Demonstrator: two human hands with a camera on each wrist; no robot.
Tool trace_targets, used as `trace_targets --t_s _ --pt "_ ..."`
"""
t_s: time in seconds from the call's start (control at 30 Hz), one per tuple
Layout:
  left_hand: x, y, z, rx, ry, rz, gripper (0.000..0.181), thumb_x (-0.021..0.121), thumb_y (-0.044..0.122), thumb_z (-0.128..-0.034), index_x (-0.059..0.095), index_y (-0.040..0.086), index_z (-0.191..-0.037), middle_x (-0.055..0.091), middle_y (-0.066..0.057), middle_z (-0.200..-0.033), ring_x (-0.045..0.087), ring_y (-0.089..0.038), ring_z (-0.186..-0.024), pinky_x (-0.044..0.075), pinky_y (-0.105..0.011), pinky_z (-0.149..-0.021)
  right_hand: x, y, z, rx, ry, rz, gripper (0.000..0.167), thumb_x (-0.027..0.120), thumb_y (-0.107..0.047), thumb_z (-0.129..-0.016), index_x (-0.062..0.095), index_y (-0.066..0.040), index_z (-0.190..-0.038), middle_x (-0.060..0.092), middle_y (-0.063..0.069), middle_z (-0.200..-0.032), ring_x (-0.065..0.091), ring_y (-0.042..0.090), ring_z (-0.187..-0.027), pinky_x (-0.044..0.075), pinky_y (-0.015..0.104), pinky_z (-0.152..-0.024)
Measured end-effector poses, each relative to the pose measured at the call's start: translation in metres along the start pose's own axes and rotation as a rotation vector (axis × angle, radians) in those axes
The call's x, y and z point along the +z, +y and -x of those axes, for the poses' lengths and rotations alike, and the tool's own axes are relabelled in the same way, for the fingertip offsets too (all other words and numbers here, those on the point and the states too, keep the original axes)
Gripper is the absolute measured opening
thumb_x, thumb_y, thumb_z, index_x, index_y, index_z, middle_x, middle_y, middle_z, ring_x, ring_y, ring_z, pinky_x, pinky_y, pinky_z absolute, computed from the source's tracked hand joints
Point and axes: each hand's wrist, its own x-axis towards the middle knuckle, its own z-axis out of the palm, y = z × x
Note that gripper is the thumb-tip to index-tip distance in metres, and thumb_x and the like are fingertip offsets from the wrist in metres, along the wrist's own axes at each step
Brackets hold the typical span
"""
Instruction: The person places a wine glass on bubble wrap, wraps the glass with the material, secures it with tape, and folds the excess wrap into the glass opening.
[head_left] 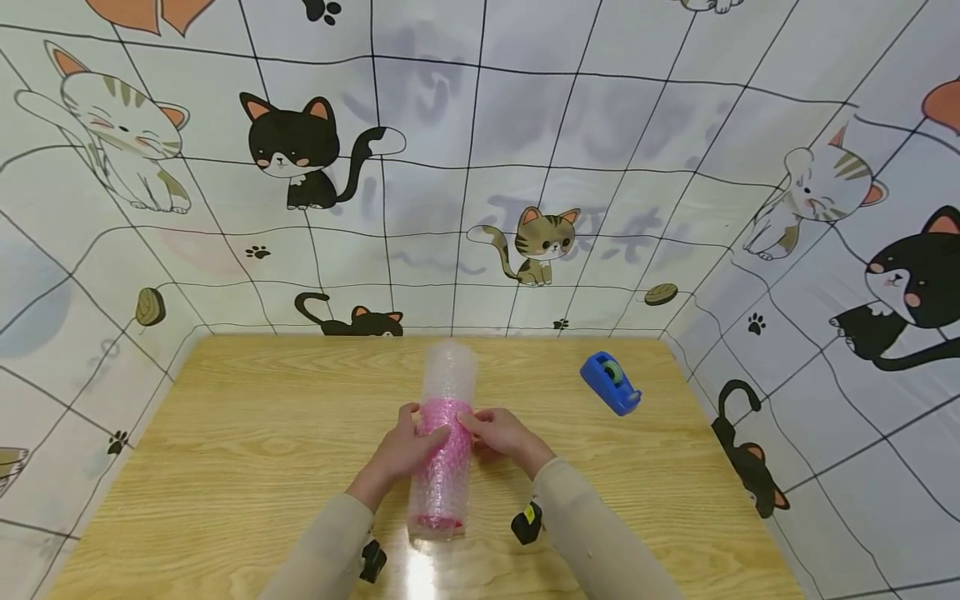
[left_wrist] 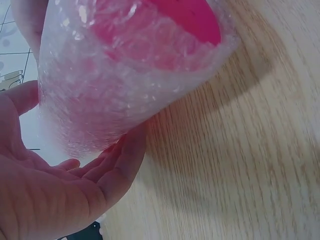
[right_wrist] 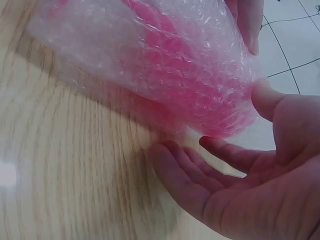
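Clear bubble wrap [head_left: 450, 372] encloses a bright pink object [left_wrist: 200, 17], the long bundle lying mid-table [head_left: 262, 408] from twelve to six o'clock. Faint marks like lettering on the cat-print cloth [head_left: 427, 142] at twelve are too pale to read. From nine o'clock the left hand [head_left: 405, 450] grips the wrap; from three, the right hand [head_left: 507, 433] pinches it. The film blurs the pink object's shape; both sleeves [head_left: 611, 533] are cut off towards six.

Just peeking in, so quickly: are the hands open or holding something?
Left hand: holding the bubble-wrapped bundle from the left.
Right hand: holding the same bundle from the right.
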Motion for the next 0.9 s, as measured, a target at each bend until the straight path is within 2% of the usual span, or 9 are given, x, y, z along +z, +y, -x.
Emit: trace_targets --t_s 0.17,0.4,0.8,0.9 --pt "-0.001 -0.002 0.000 -0.010 -0.009 0.014 0.083 0.062 0.047 -0.0905 0.022 0.001 -0.147 0.052 -0.030 -0.136 0.060 -0.037 -0.115 0.050 -0.053 -0.097 0.002 0.002 -0.001 0.034 -0.048 -0.077 0.073 0.054 -0.058 -0.093 0.046 0.002 -0.133 0.065 0.016 -0.117 0.066 0.029 -0.100 0.057 0.047 -0.089" --pt "-0.001 -0.005 -0.003 -0.028 -0.012 0.024 0.082 0.061 0.048 -0.0915 0.022 0.002 -0.148 0.051 -0.029 -0.137 0.059 -0.038 -0.117 0.050 -0.053 -0.097 0.003 0.003 -0.003 0.044 -0.107 -0.176 0.069 0.055 -0.056 -0.093 0.047 0.002 -0.131 0.065 0.017 -0.116 0.068 0.024 -0.096 0.056 0.045 -0.091" --pt "-0.004 -0.010 -0.003 -0.004 -0.034 0.059 0.082 0.060 0.046 -0.0926 0.021 0.001 -0.149 0.050 -0.029 -0.139 0.058 -0.038 -0.119 0.049 -0.053 -0.099 0.004 0.006 -0.009 0.085 -0.144 -0.187 0.063 0.055 -0.061 -0.090 0.061 -0.004 -0.115 0.067 0.008 -0.098 0.060 0.018 -0.083 0.057 0.028 -0.076" --pt "-0.005 -0.010 -0.002 -0.003 -0.044 0.067 0.083 0.060 0.047 -0.0927 0.019 0.001 -0.149 0.049 -0.029 -0.139 0.058 -0.038 -0.120 0.048 -0.053 -0.100 0.005 0.007 -0.011 0.080 -0.149 -0.213 0.059 0.055 -0.059 -0.092 0.063 -0.004 -0.112 0.067 0.005 -0.095 0.060 0.016 -0.082 0.057 0.029 -0.078"
